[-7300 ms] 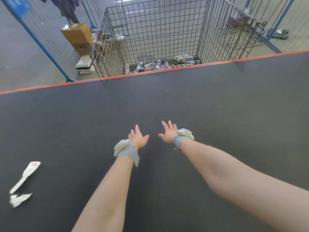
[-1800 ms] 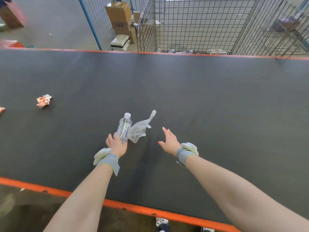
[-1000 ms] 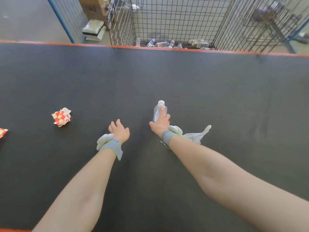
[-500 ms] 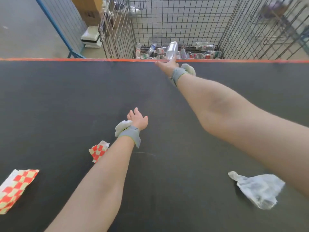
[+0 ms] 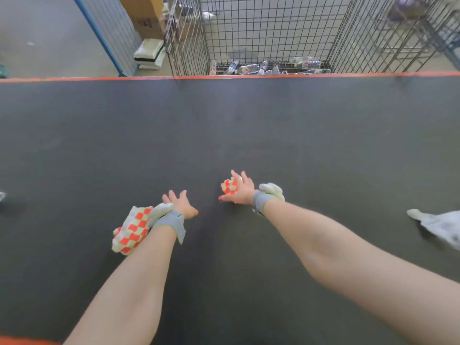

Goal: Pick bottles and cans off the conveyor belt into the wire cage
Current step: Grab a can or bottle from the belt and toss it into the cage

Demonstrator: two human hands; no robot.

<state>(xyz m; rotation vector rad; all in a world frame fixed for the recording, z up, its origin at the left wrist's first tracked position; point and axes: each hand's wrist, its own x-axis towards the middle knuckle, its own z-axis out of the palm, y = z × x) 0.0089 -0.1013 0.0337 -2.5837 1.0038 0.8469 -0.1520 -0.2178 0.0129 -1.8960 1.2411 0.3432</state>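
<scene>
Red-and-cream checked wrappers (image 5: 132,230) lie on the dark grey belt (image 5: 249,125).

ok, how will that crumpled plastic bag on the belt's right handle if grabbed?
The plastic bag looks thin and crumpled, so probably floppy and very light. It lies flat on the belt, so rolling seems unlikely.

Even, diffuse daylight; soft shadows; wide-angle bowing at edges (corners blurred); slight motion softness.
</scene>
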